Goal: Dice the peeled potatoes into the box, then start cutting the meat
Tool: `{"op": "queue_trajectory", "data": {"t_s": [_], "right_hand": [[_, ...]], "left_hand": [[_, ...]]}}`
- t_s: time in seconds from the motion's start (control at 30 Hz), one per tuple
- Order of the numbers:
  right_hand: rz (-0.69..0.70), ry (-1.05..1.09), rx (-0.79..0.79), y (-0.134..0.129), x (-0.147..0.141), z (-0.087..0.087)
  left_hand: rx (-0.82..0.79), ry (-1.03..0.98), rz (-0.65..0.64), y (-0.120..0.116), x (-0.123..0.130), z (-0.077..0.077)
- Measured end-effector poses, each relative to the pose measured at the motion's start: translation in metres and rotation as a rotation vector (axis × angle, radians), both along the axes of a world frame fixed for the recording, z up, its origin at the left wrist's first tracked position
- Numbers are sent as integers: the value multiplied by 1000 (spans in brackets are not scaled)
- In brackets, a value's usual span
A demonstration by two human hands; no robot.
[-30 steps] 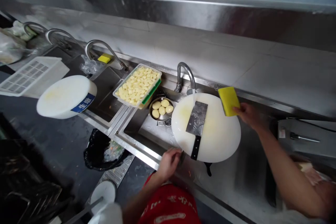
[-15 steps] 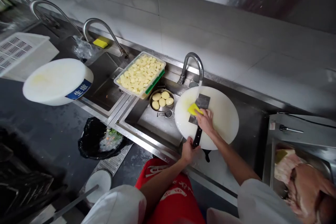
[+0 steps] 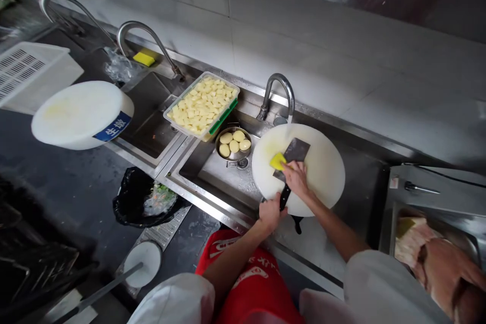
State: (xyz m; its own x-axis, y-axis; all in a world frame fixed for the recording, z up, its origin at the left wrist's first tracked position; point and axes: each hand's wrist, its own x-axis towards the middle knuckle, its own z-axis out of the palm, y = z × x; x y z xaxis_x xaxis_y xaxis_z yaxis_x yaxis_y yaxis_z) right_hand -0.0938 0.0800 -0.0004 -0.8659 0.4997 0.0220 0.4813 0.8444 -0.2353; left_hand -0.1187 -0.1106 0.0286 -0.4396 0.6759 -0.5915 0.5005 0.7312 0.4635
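Head view, taking the round white cutting board (image 3: 322, 172) over the sink (image 3: 212, 174) as landmark. Cleaver (image 3: 294, 154): flat on the board, blade under the tap (image 3: 281, 92). Left hand (image 3: 270, 212): at the board's near edge, clenched round the cleaver's handle. Right hand (image 3: 295, 178): presses a yellow sponge (image 3: 277, 161) onto the blade. Bowl of peeled potatoes (image 3: 234, 145): just left of the board. Tray of cut potato (image 3: 202, 105): farther left.

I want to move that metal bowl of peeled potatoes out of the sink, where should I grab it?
Take the metal bowl by its rim on the near-left side, coming from above. The white cutting board crowds its right, the tray of cut potatoes overhangs behind. The sink floor on the left lies bare.
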Motion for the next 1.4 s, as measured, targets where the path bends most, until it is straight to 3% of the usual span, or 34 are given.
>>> {"op": "queue_trajectory", "data": {"t_s": [0.07, 0.13, 0.27, 0.33, 0.4, 0.5, 0.57, 0.67, 0.77, 0.87, 0.97, 1.03, 1.13, 1.3, 1.4], "right_hand": [[90, 3, -27, -10, 8, -3], [46, 6, -31, 8, 3, -4], [-200, -7, -33, 92, -29, 0], [-277, -2, -64, 134, -39, 5], [-357, 47, -104, 166, -38, 13], [-495, 203, -127, 188, -24, 27], [-522, 297, -118, 184, -16, 36], [-384, 320, -161, 152, -26, 43], [-182, 224, -213, 100, -57, 41], [-66, 70, -159, 40, -74, 32], [79, -55, -119, -17, -54, 22], [213, -70, -122, -39, -33, 17], [251, -88, -85, -27, -27, 15], [-27, -124, 28, 47, -82, 20], [42, -104, 29, 36, -81, 18]], "left_hand": [[-6, 14, -44, 4, 1, 0], [7, 21, -83, 6, 0, 2], [17, 29, -104, -4, -12, 9], [96, -31, -87, -17, -22, 14], [239, -249, -7, -33, -32, 20], [414, -767, 250, -56, -45, 26], [463, -968, 461, -67, -52, 25], [478, -978, 658, -75, -64, 12], [461, -917, 706, -77, -69, -11], [465, -872, 745, -77, -68, -34], [491, -839, 781, -78, -64, -48], [501, -826, 779, -78, -64, -52], [499, -821, 745, -77, -67, -53], [458, -874, 812, -63, -76, -46], [504, -883, 823, -52, -75, -45]]}}
